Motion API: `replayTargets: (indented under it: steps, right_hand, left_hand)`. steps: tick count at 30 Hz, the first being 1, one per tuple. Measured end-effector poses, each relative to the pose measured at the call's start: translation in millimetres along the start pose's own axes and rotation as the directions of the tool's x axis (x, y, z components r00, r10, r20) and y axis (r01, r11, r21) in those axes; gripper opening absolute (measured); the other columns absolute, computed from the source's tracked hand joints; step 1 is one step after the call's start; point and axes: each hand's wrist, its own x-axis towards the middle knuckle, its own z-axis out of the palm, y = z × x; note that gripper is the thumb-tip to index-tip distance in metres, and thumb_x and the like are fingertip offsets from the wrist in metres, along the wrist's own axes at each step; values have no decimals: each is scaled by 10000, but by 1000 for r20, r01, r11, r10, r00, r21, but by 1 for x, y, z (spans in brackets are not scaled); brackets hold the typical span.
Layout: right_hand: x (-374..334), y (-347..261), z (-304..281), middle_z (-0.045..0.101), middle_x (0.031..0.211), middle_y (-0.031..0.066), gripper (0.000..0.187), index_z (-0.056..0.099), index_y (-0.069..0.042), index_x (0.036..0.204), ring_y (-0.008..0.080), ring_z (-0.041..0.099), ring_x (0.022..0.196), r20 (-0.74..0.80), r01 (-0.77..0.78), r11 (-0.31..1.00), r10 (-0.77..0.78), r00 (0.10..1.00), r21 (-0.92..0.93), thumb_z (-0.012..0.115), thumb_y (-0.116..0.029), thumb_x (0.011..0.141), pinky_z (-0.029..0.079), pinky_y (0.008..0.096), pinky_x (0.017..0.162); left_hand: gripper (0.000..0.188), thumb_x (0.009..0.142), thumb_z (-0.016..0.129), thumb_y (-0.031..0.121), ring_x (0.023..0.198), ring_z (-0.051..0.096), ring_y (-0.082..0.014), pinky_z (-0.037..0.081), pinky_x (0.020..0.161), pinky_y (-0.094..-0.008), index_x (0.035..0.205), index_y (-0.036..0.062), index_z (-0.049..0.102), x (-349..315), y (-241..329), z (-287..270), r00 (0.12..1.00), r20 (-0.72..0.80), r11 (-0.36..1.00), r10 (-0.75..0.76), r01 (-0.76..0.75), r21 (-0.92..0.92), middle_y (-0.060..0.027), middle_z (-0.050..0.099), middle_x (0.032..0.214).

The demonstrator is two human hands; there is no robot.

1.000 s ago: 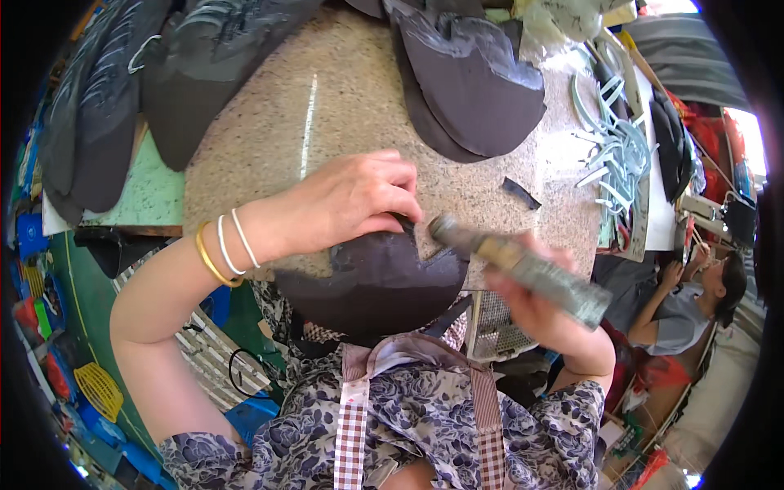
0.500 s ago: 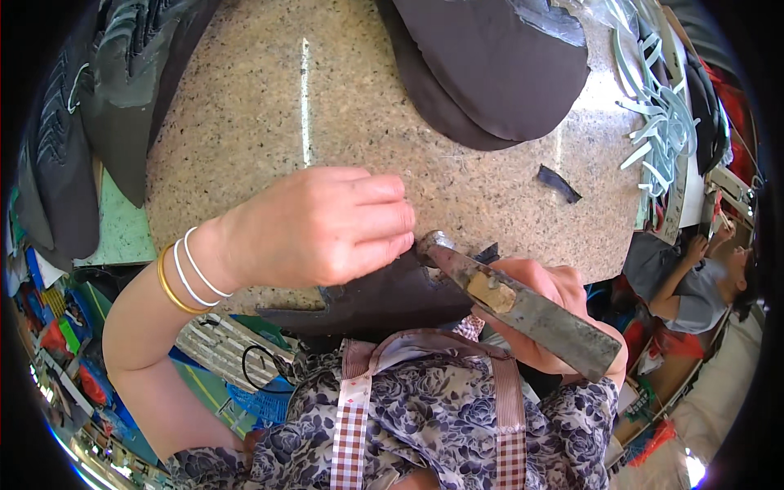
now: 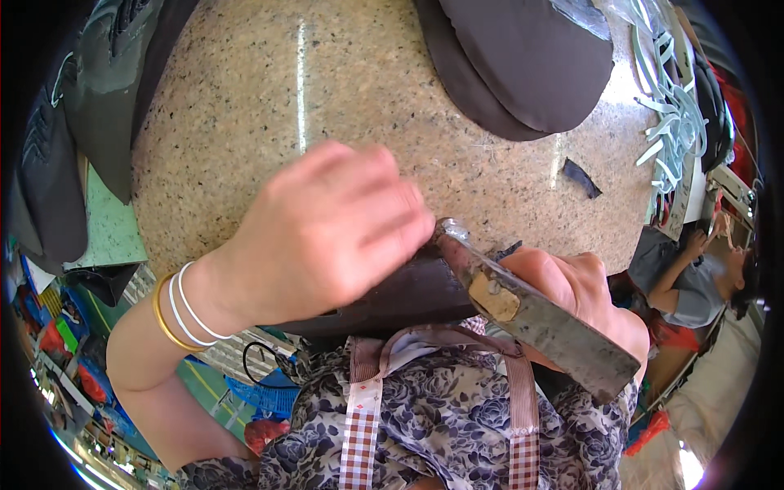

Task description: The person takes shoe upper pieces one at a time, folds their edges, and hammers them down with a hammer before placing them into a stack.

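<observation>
A dark brown leather-like piece (image 3: pixel 408 296) lies along the near table edge, against my body. My left hand (image 3: pixel 343 233) is closed at the piece's far edge, its curled fingertips partly hidden and smeared by motion. My right hand (image 3: pixel 563 286) is wrapped round a hammer (image 3: pixel 555 335), whose handle is mostly hidden beneath the head. The worn metal head slants across, and its small rounded end touches or nearly touches my left fingertips. The end of the wooden handle shows in the head.
The speckled stone table (image 3: pixel 229 147) carries two stacked dark brown rounded pieces (image 3: pixel 523 65) at the far side. Pale blue-green strips (image 3: pixel 674 122) hang at the right, near a small black scrap (image 3: pixel 581 178). More dark pieces (image 3: pixel 106 106) lie left. A person (image 3: pixel 694 278) sits right.
The view has shifted, so the table things sit farther right. My left hand's knuckles have risen and blurred. The brown piece's edge now looks more rolled, and the hammer stays close to my left fingertips.
</observation>
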Motion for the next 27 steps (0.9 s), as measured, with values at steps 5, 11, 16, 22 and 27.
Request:
replayTargets:
  steps: [5,11,16,22,27]
  right_hand:
    - [13,6,-6,546,732,31,273,551,-51,941,181,598,561,19,142,990,-143,990,13,660,-138,706,422,337,447]
    - [22,-9,-7,542,699,33,214,539,-49,915,196,581,526,80,79,996,-74,994,-51,627,-125,735,432,344,430]
    - [26,-2,-19,495,656,87,206,489,-10,888,226,601,524,19,283,956,-286,958,79,610,-127,769,458,352,394]
    - [38,-2,-10,472,629,72,180,483,0,873,203,569,467,-11,252,967,-252,968,38,597,-120,803,450,347,377]
    - [43,5,-12,476,661,59,218,498,28,921,171,554,482,129,384,919,-393,910,92,601,-113,791,438,321,356]
  left_hand:
    - [259,600,673,103,682,538,-190,436,602,-317,857,73,683,-13,3,-1,995,2,993,-96,95,67,-22,615,797]
    - [261,614,656,119,695,538,-187,433,622,-318,869,75,691,-17,2,-14,973,53,974,-226,225,29,-9,616,817]
    - [219,620,721,98,667,529,-182,433,595,-326,835,90,680,-21,25,2,977,-121,969,-175,193,155,-12,612,811]
    - [229,607,763,57,669,537,-186,416,534,-297,811,37,662,-33,22,-4,945,-68,947,-320,320,-8,-27,581,750]
    - [215,620,760,44,644,526,-193,424,534,-302,808,40,658,-39,23,-13,890,-47,885,-454,444,-138,-37,567,725]
